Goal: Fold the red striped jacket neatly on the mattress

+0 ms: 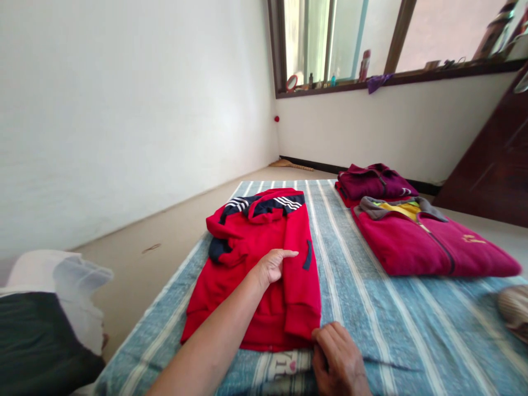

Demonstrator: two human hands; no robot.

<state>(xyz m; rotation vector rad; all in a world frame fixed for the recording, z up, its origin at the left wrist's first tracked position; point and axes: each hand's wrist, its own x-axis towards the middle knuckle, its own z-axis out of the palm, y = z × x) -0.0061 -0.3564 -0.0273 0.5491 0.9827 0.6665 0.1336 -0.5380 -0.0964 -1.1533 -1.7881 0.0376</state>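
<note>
A red jacket (247,297) with navy shoulder panels and white stripes lies spread on the blue striped bed cover. One sleeve (300,275) runs down its right side, with a small navy strip near its edge. My left hand (273,266) rests on the jacket's middle beside that sleeve, one digit stretched out to the right over it; the other fingers are partly hidden. At the lower right corner of the jacket, my right hand (339,357) pinches the edge by the cuff and hem between thumb and fingers.
To the right lie a folded magenta zip jacket (412,247) with a grey collar and a maroon one (367,184) behind it. The striped cover (346,264) ends at the left above the floor. Dark and white cloth (41,330) sits at lower left; a shoe-like object (515,311) at right.
</note>
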